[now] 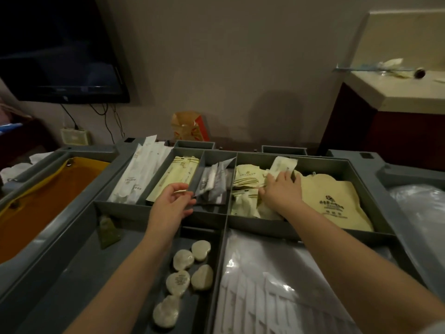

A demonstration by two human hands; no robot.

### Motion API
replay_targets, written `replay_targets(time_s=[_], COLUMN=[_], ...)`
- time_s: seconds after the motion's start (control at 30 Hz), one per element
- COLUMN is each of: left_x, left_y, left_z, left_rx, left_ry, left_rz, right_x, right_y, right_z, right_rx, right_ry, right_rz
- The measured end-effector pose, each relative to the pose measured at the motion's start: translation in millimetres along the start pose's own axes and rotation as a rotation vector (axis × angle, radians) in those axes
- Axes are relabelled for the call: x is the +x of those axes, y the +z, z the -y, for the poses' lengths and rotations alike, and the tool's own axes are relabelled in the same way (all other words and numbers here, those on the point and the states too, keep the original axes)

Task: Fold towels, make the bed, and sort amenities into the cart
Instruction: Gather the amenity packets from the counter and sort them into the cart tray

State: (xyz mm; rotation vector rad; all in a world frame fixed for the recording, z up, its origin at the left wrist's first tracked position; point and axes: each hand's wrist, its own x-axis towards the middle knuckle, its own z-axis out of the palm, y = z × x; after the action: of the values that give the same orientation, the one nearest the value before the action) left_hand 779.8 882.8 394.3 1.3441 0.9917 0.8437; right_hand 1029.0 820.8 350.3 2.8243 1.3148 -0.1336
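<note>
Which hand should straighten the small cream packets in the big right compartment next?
Right. The right hand already lies on the cream packets in that compartment, while the left hand hovers over the divider beside the long cream sachets, a small packet apparently in its fingers.

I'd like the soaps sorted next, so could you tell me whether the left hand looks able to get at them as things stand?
Probably yes. The left hand hovers open over the tray divider, and the soaps lie uncovered in the near compartment, just under that forearm. Nothing sits on them; the hand would only need to draw back and down.
</note>
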Motion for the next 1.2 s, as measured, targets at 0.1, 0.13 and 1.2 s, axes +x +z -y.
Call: replay_targets(time_s=[0.1,0.13,1.2], left_x=[-3,-5,-280], left_y=[3,3,58], left_z=[0,0,41], left_rx=[-0.001,-0.001,0.227], left_ry=[-0.019,-0.023,0.166], left_rz=[0.0,-0.007,0.946], right_x=[2,3,-525], right_y=[-1,-3,38], right_z=[5,5,-94], right_rx=[0.115,0.156,0.741], right_ry=[-0.079,-0.085,0.856], right_rz=[0.056,0.053,-0.629])
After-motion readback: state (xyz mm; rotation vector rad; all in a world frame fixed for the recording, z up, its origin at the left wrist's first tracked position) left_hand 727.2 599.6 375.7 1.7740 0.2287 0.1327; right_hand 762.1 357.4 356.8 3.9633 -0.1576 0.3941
